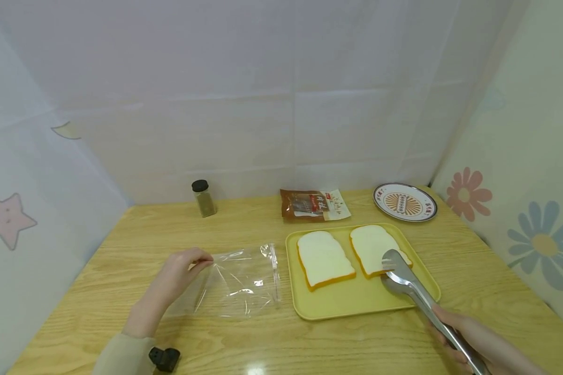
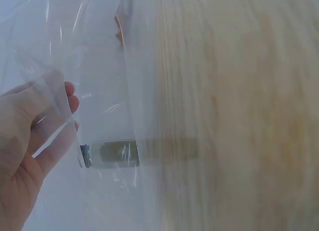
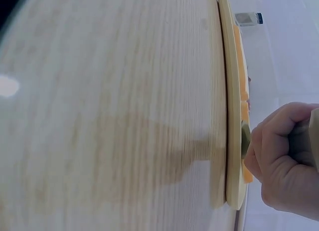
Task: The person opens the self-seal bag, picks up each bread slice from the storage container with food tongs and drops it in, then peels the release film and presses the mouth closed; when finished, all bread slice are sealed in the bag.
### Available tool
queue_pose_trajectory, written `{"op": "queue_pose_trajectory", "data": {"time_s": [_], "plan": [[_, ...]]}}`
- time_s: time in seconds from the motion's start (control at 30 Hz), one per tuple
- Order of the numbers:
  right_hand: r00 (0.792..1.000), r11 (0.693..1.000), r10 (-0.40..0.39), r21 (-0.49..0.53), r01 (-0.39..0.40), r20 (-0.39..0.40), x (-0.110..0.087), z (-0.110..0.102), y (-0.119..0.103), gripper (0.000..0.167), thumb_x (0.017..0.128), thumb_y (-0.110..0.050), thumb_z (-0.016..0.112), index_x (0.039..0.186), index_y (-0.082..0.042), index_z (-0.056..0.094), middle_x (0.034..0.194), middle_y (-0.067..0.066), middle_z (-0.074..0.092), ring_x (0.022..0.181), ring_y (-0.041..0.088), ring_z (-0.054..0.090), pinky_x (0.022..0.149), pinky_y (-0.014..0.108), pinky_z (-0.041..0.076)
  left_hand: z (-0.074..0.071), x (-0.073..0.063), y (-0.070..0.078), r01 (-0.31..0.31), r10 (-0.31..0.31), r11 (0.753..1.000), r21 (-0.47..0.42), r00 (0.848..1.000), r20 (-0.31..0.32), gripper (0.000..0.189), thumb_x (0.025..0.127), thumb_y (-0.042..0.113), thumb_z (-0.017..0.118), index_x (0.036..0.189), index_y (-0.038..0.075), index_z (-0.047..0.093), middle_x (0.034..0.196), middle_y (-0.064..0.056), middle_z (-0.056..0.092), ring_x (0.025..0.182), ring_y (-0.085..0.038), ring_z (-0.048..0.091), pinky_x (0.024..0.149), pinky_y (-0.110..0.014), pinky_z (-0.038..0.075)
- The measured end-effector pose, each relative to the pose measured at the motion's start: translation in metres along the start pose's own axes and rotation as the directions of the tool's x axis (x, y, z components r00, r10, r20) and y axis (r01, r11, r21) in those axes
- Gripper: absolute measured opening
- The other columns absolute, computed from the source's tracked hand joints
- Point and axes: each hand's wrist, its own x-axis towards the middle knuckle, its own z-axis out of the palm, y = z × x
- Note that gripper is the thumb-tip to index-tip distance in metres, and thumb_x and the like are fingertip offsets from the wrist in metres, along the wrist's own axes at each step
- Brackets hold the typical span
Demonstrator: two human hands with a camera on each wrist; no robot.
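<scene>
My left hand (image 1: 180, 273) pinches one edge of a clear plastic zip bag (image 1: 244, 286), left of the tray. In the left wrist view, the thin film (image 2: 104, 91) hangs from the fingertips, and a bottle shows through it. My right hand (image 1: 474, 338) grips metal tongs (image 1: 419, 296) by the handles. One tong tip overlaps the near edge of the right bread slice (image 1: 372, 247); the other is lower, over the tray. A second bread slice (image 1: 326, 258) lies beside it, both on a yellow tray (image 1: 356, 304). In the right wrist view, curled fingers (image 3: 279, 146) mostly hide the tongs.
At the back left stands a small black-lidded bottle (image 1: 205, 203). Behind the tray lies a brown and white food packet (image 1: 305, 204), with a round patterned plate (image 1: 403, 203) at the back right. Fabric walls (image 1: 244, 135) border the wooden table (image 1: 225, 346).
</scene>
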Motion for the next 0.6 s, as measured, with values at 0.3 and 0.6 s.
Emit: {"op": "queue_pose_trajectory", "data": {"time_s": [0.3,0.6], "plan": [[0.998,0.999,-0.029,-0.043,0.027,-0.051,0.018,0.002,-0.006,0.045,0.103,-0.045,0.026,0.088,-0.014,0.054,0.066,-0.010,0.052,0.049,0.000,0.045,0.046,0.015,0.041,0.000,0.000,-0.002,0.008,-0.008,1.000,-0.011,1.000,0.011,0.010,0.077,0.000,0.073,0.084,0.008,0.071,0.079,0.000,0.069,0.072,-0.012,0.066,0.064,-0.027,0.056],[0.996,0.998,-0.065,-0.027,0.063,-0.058,0.035,0.001,-0.017,0.042,0.102,-0.046,0.030,0.094,-0.010,0.050,0.066,-0.010,0.053,0.047,-0.001,0.044,0.043,0.014,0.042,0.000,0.000,-0.002,0.019,-0.019,1.000,-0.004,1.000,0.020,0.007,0.080,0.004,0.072,0.084,0.008,0.071,0.079,-0.001,0.070,0.072,-0.013,0.066,0.064,-0.028,0.057]]}}
